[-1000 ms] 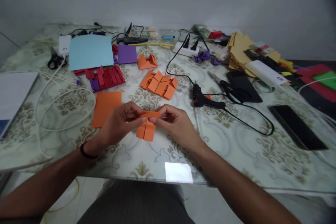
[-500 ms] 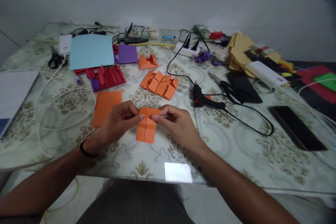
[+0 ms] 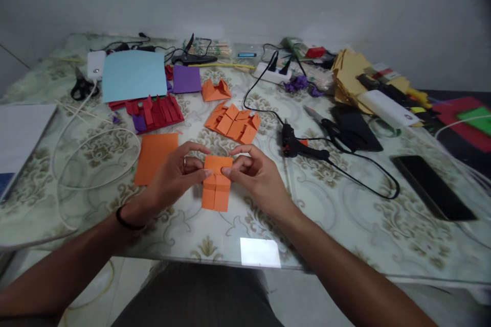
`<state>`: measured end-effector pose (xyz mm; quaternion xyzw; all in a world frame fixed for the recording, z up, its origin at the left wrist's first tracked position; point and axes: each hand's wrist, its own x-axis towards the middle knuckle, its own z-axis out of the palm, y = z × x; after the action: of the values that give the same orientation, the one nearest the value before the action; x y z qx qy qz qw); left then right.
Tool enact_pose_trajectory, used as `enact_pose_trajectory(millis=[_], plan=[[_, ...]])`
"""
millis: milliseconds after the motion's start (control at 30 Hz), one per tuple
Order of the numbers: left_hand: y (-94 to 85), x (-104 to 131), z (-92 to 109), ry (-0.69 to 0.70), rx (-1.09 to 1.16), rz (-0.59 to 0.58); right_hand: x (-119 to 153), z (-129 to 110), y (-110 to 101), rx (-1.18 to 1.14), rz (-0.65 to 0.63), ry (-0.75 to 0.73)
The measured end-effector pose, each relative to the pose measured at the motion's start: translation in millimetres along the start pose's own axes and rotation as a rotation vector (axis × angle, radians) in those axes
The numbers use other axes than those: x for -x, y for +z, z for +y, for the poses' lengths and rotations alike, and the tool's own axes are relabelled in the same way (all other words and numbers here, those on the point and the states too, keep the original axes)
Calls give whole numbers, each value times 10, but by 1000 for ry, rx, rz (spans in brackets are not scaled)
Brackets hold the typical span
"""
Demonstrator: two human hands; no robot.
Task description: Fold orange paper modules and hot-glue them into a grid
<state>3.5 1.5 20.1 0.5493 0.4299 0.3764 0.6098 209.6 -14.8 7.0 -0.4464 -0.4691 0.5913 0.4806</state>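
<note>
Your left hand [image 3: 177, 171] and right hand [image 3: 260, 180] pinch orange paper [image 3: 215, 199] by opposite edges, each grip closed, thumbs on front. Packet [image 3: 385, 72] on yellow sheets [image 3: 348, 70]: print too blurred to read.

We see a big table [image 3: 364, 230] under the fingers [image 3: 194, 146], and it runs out far on both sides of them. Its top is pale and shiny, with brown flowers [image 3: 207, 248] and curly lines all over. Past the fingers, we see a plain grey wall [image 3: 245, 0] (it looks a bit dim), and far off to their left a thin dark line [image 3: 14, 56] slants down it. Closer to us than the fingers, a bright white patch [image 3: 261, 252] shines by the table's edge. Lower down, we see pale floor tiles [image 3: 128, 281].
</note>
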Motion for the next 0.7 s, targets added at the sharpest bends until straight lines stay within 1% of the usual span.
enact_pose_trajectory(millis=[133, 167, 233, 367, 500, 600, 700], plan=[[-30, -20, -26, -65, -67, -131, -8, 1, -16, -20, -25, -5], [-35, -23, -34, -74, -103, -149, -10, 4, -18, -22, -29, -4], [-41, -26, -44, -59, -177, -136, -13, 11, -19, -17, -34, -3], [-30, -14, -32, 28, -270, -72, -8, 16, -13, 1, -53, 8], [-21, 11, 4, 79, -324, -49, 10, 6, -19, 108, -124, 60], [-30, 24, 15, 61, -334, -47, 19, 10, -26, 198, -133, 44], [-42, 32, 9, -25, -304, -74, 22, 21, -20, 267, -106, 22]])
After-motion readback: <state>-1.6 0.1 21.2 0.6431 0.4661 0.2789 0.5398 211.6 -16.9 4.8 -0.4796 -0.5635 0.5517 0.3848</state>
